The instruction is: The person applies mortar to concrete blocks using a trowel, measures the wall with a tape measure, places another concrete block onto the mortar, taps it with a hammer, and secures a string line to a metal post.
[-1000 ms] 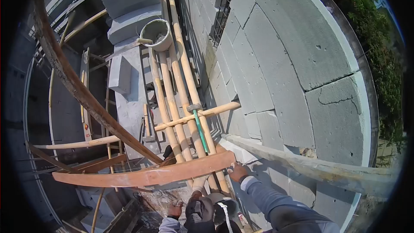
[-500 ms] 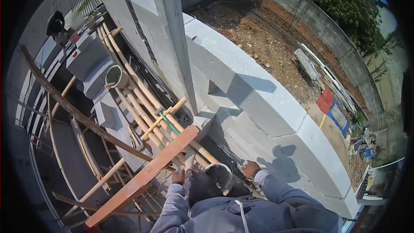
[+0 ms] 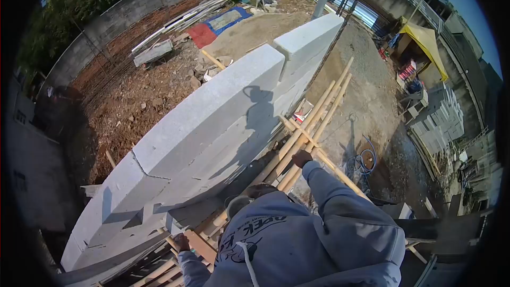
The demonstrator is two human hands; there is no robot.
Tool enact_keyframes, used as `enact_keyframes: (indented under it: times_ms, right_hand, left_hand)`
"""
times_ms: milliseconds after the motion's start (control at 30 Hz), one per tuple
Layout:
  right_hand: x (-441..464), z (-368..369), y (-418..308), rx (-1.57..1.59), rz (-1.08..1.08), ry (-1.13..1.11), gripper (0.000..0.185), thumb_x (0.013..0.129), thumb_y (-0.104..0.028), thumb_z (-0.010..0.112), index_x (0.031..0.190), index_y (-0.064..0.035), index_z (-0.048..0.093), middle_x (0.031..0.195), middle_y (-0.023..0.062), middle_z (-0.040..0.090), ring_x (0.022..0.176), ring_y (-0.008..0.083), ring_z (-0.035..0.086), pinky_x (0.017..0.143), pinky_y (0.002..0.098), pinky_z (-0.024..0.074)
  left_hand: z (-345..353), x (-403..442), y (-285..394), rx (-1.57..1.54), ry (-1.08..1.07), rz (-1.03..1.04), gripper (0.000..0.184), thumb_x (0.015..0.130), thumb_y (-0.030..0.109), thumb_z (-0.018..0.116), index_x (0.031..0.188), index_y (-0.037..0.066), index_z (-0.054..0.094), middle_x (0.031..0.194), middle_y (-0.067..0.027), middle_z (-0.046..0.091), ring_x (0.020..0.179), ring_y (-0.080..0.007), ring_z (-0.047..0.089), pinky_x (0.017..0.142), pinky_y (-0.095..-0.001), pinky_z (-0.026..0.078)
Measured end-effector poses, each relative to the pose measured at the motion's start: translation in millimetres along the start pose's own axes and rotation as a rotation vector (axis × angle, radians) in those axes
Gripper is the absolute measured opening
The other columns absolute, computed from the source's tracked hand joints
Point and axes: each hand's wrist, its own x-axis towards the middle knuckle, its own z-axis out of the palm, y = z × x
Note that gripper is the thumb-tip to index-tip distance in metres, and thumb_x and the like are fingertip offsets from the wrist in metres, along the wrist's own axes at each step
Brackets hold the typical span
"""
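My left hand (image 3: 183, 242) is low in the view, its fingers looking curled, right beside a reddish-brown wooden board (image 3: 201, 245). Whether it grips the board's edge cannot be made out. My right hand (image 3: 302, 158) reaches forward over the bamboo poles (image 3: 289, 175) near a bamboo crosspiece (image 3: 340, 170). Its fingers look closed, and anything inside them is hidden. Part of a grey rounded rim, likely a bucket (image 3: 237, 204), shows at my chest, mostly covered by my hoodie.
A wall of pale blocks (image 3: 212, 106) curves along my left, with a gap near its far end. Rubble ground (image 3: 154, 90) lies beyond it. Below on the right are a coiled blue hose (image 3: 366, 162), stacked blocks (image 3: 438, 119) and a yellow tarp (image 3: 425, 42).
My view has swung round, so the wall is now on my left instead of my right. My right arm has stretched forward over the bamboo; my left hand is still by the board.
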Motion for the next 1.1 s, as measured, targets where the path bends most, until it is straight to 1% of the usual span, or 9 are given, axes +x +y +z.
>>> enact_keyframes:
  times_ms: [100,267,333,433,500,567,767,1000,1100]
  right_hand:
    - [-36.4,56.4,76.6,-0.33,-0.064,-0.33,0.042,0.084,-0.039,0.047,0.102,-0.0063,0.066,0.108,0.0226,0.061,0.101,0.0355,0.059,0.088,0.0416,0.0465]
    - [-52.8,141.3,135.5,-0.657,-0.565,-0.771,0.043,0.078,-0.044,0.053,0.099,-0.0099,0.069,0.105,0.02,0.063,0.099,0.0342,0.06,0.085,0.0402,0.0482]
    - [-38.4,149.6,135.6,-0.435,-0.491,-0.519,0.036,0.076,-0.038,0.057,0.085,-0.0061,0.071,0.094,0.0225,0.065,0.091,0.0354,0.063,0.079,0.0418,0.0503]
    - [-7.0,77.9,80.9,-0.57,-1.238,-0.274,0.025,0.08,-0.028,0.055,0.081,-0.0047,0.064,0.074,0.0139,0.065,0.063,0.0291,0.064,0.059,0.0411,0.0522]
    - [-4.8,30.8,33.7,0.346,-0.165,-0.56,0.024,0.086,-0.027,0.055,0.075,-0.0069,0.061,0.064,0.0063,0.059,0.051,0.0175,0.059,0.043,0.0316,0.0472]
    - [77.7,17.5,43.9,0.378,-0.031,-0.767,0.015,0.086,-0.02,0.058,0.077,-0.0086,0.053,0.061,0.0062,0.055,0.045,0.0208,0.053,0.038,0.0325,0.04]
    - [163.0,-27.3,-66.3,-0.02,-0.061,-0.551,0.02,0.08,-0.02,0.062,0.075,-0.0017,0.055,0.058,0.0133,0.057,0.041,0.0242,0.055,0.033,0.0375,0.0415]
    - [212.7,138.4,-224.8,-0.425,-0.866,-0.483,0.02,0.076,-0.021,0.063,0.082,-0.0014,0.062,0.065,0.0106,0.064,0.052,0.023,0.061,0.045,0.0357,0.0468]
    - [-11.5,141.2,-310.7,-0.33,-0.957,-0.743,0.023,0.078,-0.022,0.064,0.087,-0.0009,0.062,0.072,0.0094,0.065,0.055,0.0188,0.061,0.047,0.0325,0.0473]
  left_hand:
    - [-58.6,42.3,22.4,-1.005,0.115,-0.57,0.019,0.089,0.025,0.053,0.078,0.009,0.054,0.063,0.0014,0.046,0.053,-0.0063,0.041,0.046,-0.0218,0.031]
    - [-44.3,59.5,94.1,-0.728,0.112,-0.432,0.029,0.092,0.028,0.05,0.075,0.004,0.055,0.065,-0.0008,0.049,0.057,-0.0127,0.047,0.053,-0.0297,0.042]
    - [-25.9,43.9,139.1,-0.007,0.041,-0.341,0.033,0.089,0.032,0.053,0.076,0.003,0.059,0.073,-0.0088,0.064,0.067,-0.0278,0.061,0.061,-0.0404,0.045]
    - [-49.1,13.4,247.6,-0.354,-0.092,-0.684,0.031,0.088,0.035,0.049,0.098,0.01,0.065,0.099,-0.0129,0.066,0.094,-0.0324,0.061,0.082,-0.0412,0.047]
    - [-8.4,-30.9,239.8,-0.264,-0.007,-0.786,0.035,0.088,0.038,0.047,0.102,0.011,0.065,0.108,-0.0147,0.063,0.105,-0.0344,0.056,0.091,-0.0437,0.042]
    - [-9.7,-69.7,237.6,-0.389,-0.036,-0.959,0.036,0.087,0.038,0.047,0.104,0.012,0.064,0.112,-0.0161,0.061,0.107,-0.0341,0.054,0.091,-0.0413,0.042]
    - [5.7,-203.6,249.5,-0.326,0.312,-1.37,0.031,0.088,0.032,0.051,0.098,0.006,0.066,0.088,-0.0137,0.067,0.085,-0.0268,0.064,0.077,-0.0373,0.047]
    - [65.5,-277.0,310.9,-0.571,0.239,-1.721,0.043,0.085,0.042,0.049,0.112,0.011,0.063,0.111,-0.0198,0.061,0.108,-0.0358,0.055,0.092,-0.0416,0.043]
    - [74.4,-276.1,316.1,-0.643,0.152,-1.877,0.046,0.085,0.044,0.048,0.115,0.012,0.061,0.116,-0.0203,0.059,0.109,-0.0371,0.054,0.094,-0.0415,0.042]
